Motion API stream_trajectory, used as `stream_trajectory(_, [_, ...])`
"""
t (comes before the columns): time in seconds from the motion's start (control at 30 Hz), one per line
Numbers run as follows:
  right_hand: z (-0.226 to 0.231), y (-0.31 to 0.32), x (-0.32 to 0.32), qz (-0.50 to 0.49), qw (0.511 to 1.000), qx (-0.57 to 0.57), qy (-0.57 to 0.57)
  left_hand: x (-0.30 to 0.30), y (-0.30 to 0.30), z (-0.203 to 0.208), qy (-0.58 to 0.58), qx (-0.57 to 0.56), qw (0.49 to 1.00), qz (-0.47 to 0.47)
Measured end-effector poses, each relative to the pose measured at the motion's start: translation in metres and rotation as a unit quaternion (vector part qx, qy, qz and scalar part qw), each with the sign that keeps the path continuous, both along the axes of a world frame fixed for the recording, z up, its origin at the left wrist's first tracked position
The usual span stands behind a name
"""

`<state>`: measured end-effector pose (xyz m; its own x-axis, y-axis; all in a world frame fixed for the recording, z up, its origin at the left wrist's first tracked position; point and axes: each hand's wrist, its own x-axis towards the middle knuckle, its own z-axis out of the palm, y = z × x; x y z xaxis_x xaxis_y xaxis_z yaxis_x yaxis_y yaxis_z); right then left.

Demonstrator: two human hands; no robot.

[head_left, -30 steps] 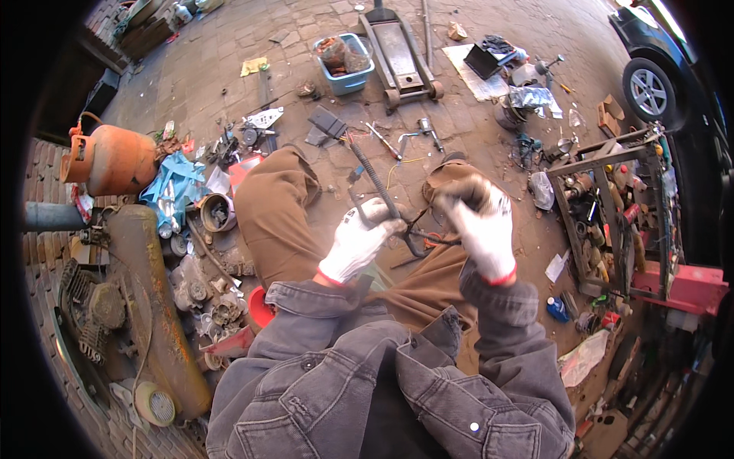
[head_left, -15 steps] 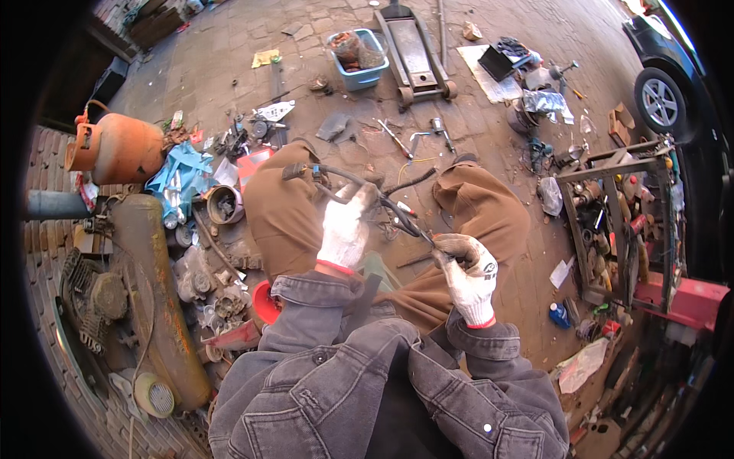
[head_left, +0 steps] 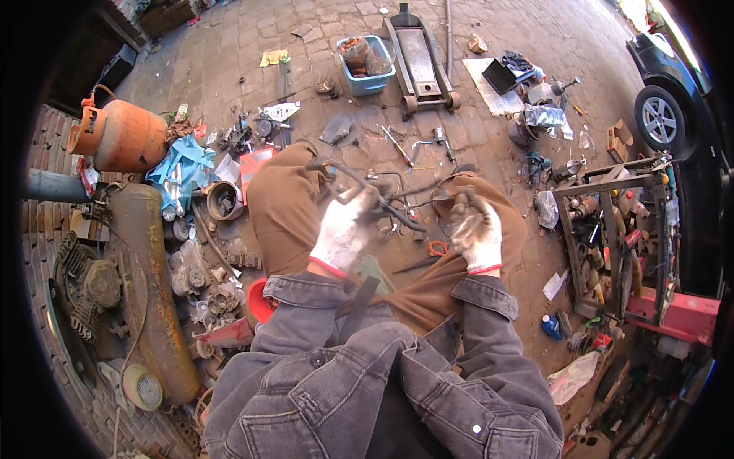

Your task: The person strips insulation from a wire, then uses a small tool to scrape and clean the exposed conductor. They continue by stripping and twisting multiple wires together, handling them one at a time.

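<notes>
My left hand (head_left: 345, 226), in a white work glove with a dirt-darkened palm side, is closed around a black wiring harness (head_left: 403, 220). Loose cable ends stick out on both sides of the grip, above the ground between my brown-trousered knees. To its right, beside my right knee, is my right hand (head_left: 475, 229) in a matching glove. Motion smears its fingers, so whether it pinches a wire cannot be made out. Below the cables lies an orange-handled tool (head_left: 437, 249), partly visible. A screwdriver-like tool (head_left: 397, 145) rests on the paving ahead.
Ahead stand a blue tub (head_left: 367, 80) and a floor jack (head_left: 419, 65). An orange gas cylinder (head_left: 131, 134), a rusty tank (head_left: 145, 283) and scattered machine parts crowd the left. On the right are a metal frame (head_left: 608, 191) full of parts and a dark car (head_left: 673, 92).
My right hand has moved right and slightly up, away from the harness end it was at. The harness has shifted in my left hand, its free end now pointing lower right.
</notes>
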<state>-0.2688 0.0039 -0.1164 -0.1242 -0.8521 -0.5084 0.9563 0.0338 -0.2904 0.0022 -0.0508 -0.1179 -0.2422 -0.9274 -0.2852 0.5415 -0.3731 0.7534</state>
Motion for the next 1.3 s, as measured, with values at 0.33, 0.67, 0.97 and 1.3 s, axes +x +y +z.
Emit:
stream_trajectory(0.33, [0.019, 0.066, 0.111, 0.195, 0.738, -0.063, 0.643, -0.025, -0.006, -0.008, 0.048, 0.122, 0.985, 0.114])
stream_trajectory(0.67, [-0.001, 0.015, 0.119, 0.075, 0.878, -0.121, 0.456, -0.045, 0.016, 0.008, 0.138, 0.165, 0.976, 0.034])
stream_trajectory(0.97, [0.035, 0.035, 0.091, 0.184, 0.47, -0.093, 0.859, -0.034, 0.022, 0.011, -0.012, 0.101, 0.994, -0.038])
stream_trajectory(1.3, [0.082, 0.045, 0.086, 0.237, 0.463, -0.119, 0.846, -0.038, 0.026, 0.009, -0.169, 0.006, 0.982, -0.086])
